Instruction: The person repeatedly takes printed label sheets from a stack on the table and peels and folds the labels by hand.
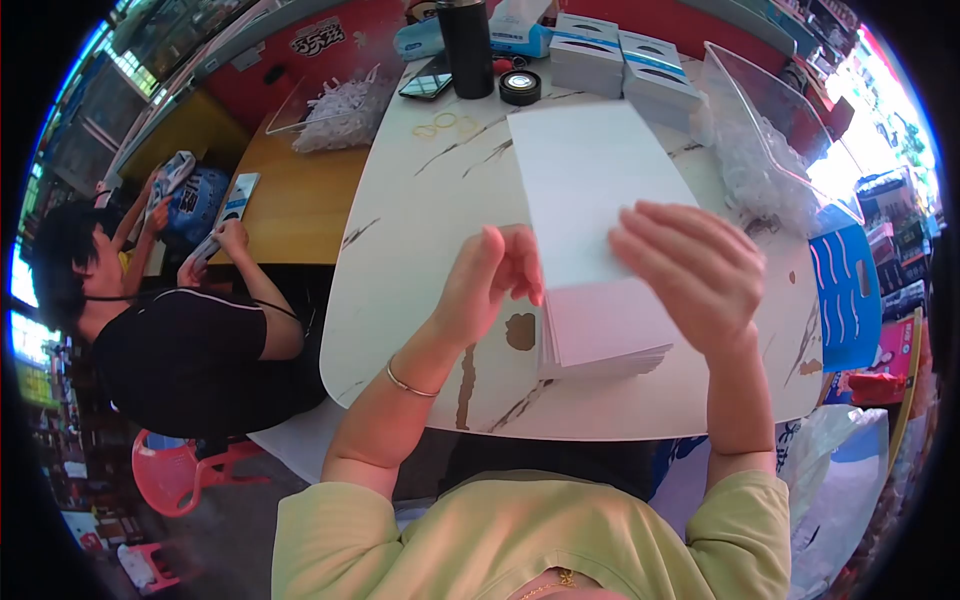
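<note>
A pile of white cards or flat folded boxes (615, 335) lies on the table in front of me, its edges slightly uneven. Over its far part extends a blank white sheet or panel (590, 185); whether it rests flat or is raised is hard to tell. At the left edge of the pile is my left hand (495, 268), thumb up and apart from loosely curled fingers, with nothing seen in it. My right hand (692, 268) is over the right side of the sheet, fingers stretched out and slightly blurred, the fingertips at its surface.
Marble-patterned table (420, 260) carries a black bottle (466, 50), a phone (427, 80), a tape roll (520, 87), rubber bands (445, 121) and stacked boxes (586, 55). A clear bin (765, 150) stands right. Left, a co-worker (190, 350) handles a small box.
</note>
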Demonstrator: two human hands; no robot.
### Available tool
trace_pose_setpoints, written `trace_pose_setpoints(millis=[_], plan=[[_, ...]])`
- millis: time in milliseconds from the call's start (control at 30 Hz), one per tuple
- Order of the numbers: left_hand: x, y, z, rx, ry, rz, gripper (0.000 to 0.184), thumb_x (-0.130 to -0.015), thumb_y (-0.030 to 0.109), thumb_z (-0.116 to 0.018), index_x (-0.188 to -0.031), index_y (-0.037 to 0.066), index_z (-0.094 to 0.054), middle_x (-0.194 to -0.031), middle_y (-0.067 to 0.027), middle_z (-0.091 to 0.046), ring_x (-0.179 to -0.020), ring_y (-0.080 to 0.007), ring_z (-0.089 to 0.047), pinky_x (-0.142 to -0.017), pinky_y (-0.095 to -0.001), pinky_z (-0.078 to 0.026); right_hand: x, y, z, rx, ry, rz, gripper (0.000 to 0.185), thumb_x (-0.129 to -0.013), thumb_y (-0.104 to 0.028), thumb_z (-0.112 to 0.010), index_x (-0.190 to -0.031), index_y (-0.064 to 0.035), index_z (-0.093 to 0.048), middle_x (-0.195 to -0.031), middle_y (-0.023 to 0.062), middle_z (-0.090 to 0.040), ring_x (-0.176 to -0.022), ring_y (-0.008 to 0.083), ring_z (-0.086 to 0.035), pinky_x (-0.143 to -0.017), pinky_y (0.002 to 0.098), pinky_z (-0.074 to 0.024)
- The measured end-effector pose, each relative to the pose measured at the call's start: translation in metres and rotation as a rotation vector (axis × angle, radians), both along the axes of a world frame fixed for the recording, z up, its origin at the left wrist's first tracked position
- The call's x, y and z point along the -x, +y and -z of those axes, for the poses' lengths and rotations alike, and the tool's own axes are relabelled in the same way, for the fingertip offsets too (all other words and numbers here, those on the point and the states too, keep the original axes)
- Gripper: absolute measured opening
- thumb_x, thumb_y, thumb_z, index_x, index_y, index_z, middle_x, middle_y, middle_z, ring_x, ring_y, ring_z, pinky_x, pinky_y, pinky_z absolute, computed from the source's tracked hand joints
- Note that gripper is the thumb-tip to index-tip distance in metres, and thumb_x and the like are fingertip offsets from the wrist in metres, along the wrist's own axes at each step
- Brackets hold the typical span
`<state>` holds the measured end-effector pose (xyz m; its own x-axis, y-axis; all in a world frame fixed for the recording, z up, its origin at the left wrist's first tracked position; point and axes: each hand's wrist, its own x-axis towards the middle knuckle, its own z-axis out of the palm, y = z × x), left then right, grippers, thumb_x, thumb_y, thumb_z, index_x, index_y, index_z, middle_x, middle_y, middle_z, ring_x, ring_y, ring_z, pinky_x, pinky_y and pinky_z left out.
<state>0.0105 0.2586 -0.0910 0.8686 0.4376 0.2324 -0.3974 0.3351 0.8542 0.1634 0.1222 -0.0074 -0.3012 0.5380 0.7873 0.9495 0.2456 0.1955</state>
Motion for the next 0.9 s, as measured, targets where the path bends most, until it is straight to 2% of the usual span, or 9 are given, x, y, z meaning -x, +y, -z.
trace_pose_setpoints(millis=[133, 167, 200, 267, 300, 433, 500, 600, 900], plan=[[0.006, -0.002, -0.007, 0.137, 0.012, -0.012, 0.04, -0.092, 0.038, -0.038, -0.081, 0.003, -0.054, -0.063, -0.0024, -0.053, -0.053, -0.0106, -0.052, -0.045, -0.0203, -0.034, 0.005, 0.015, 0.019, 0.074, -0.076, -0.037, 0.02, -0.067, -0.015, -0.062, -0.086, -0.0091, -0.066, -0.085, 0.002, -0.064, -0.085, 0.0179, -0.062, -0.07, 0.0288, -0.0517], [0.005, 0.0, -0.009, 0.101, 0.063, -0.043, 0.036, -0.092, 0.035, -0.039, -0.085, 0.003, -0.054, -0.064, -0.0029, -0.054, -0.05, -0.0107, -0.052, -0.043, -0.0198, -0.034, 0.003, 0.019, 0.023, 0.131, -0.013, -0.079, 0.024, -0.065, -0.021, -0.066, -0.087, -0.0113, -0.065, -0.09, 0.0, -0.063, -0.087, 0.0171, -0.059, -0.066, 0.0278, -0.0512], [0.005, 0.001, -0.011, 0.066, 0.111, -0.072, 0.033, -0.092, 0.032, -0.041, -0.088, 0.003, -0.054, -0.066, -0.0033, -0.055, -0.048, -0.0107, -0.051, -0.041, -0.0193, -0.033, 0.005, 0.02, 0.022, 0.135, -0.012, -0.083, 0.024, -0.065, -0.021, -0.066, -0.087, -0.0113, -0.065, -0.09, 0.0, -0.063, -0.087, 0.0171, -0.059, -0.066, 0.0278, -0.0512], [0.004, -0.001, -0.011, 0.035, 0.093, -0.098, 0.029, -0.092, 0.029, -0.043, -0.087, 0.003, -0.054, -0.066, -0.0033, -0.056, -0.047, -0.0102, -0.051, -0.041, -0.019, -0.033, 0.009, 0.022, 0.02, 0.279, 0.201, -0.073, 0.027, -0.063, -0.026, -0.069, -0.087, -0.0137, -0.064, -0.091, -0.0015, -0.061, -0.085, 0.0165, -0.058, -0.06, 0.0277, -0.0496], [0.004, -0.001, -0.011, 0.0, 0.073, -0.12, 0.026, -0.091, 0.026, -0.044, -0.087, 0.003, -0.054, -0.066, -0.0032, -0.056, -0.045, -0.0096, -0.051, -0.04, -0.0187, -0.033, 0.012, 0.024, 0.022, 0.266, 0.24, -0.092, 0.021, -0.063, -0.022, -0.07, -0.083, -0.0155, -0.064, -0.087, -0.0024, -0.059, -0.082, 0.016, -0.056, -0.056, 0.0282, -0.0473], [0.006, -0.004, -0.013, 0.011, 0.091, -0.123, 0.021, -0.09, 0.022, -0.048, -0.084, 0.003, -0.055, -0.065, -0.0027, -0.056, -0.045, -0.0079, -0.051, -0.039, -0.0177, -0.034, 0.023, 0.029, 0.021, 0.36, 0.316, -0.122, 0.017, -0.065, -0.015, -0.07, -0.08, -0.015, -0.062, -0.08, -0.0012, -0.056, -0.077, 0.017, -0.056, -0.054, 0.0281, -0.0465], [0.007, -0.004, -0.013, 0.036, 0.144, -0.107, 0.019, -0.088, 0.018, -0.051, -0.077, 0.003, -0.054, -0.063, -0.0018, -0.055, -0.045, -0.0067, -0.05, -0.039, -0.0175, -0.036, 0.025, 0.033, 0.024, 0.436, 0.516, -0.254, 0.015, -0.066, -0.009, -0.068, -0.078, -0.0129, -0.06, -0.077, 0.0004, -0.054, -0.069, 0.0182, -0.057, -0.053, 0.0283, -0.0458], [0.005, -0.003, -0.006, 0.114, 0.105, -0.069, 0.02, -0.087, 0.017, -0.052, -0.072, 0.004, -0.051, -0.062, -0.0022, -0.055, -0.045, -0.0061, -0.048, -0.039, -0.0174, -0.037, 0.027, 0.034, 0.029, 0.509, 0.625, -0.306, 0.014, -0.067, -0.007, -0.066, -0.078, -0.0109, -0.059, -0.075, 0.0018, -0.054, -0.063, 0.0195, -0.057, -0.053, 0.0287, -0.0459], [0.003, -0.009, -0.011, 0.209, 0.114, -0.017, 0.025, -0.088, 0.025, -0.051, -0.075, 0.004, -0.051, -0.062, -0.0022, -0.053, -0.046, -0.0068, -0.048, -0.04, -0.0175, -0.038, 0.026, 0.032, 0.025, 0.547, 0.624, -0.326, 0.012, -0.068, -0.005, -0.065, -0.077, -0.0096, -0.058, -0.072, 0.0029, -0.053, -0.061, 0.0201, -0.057, -0.053, 0.0295, -0.0455]])
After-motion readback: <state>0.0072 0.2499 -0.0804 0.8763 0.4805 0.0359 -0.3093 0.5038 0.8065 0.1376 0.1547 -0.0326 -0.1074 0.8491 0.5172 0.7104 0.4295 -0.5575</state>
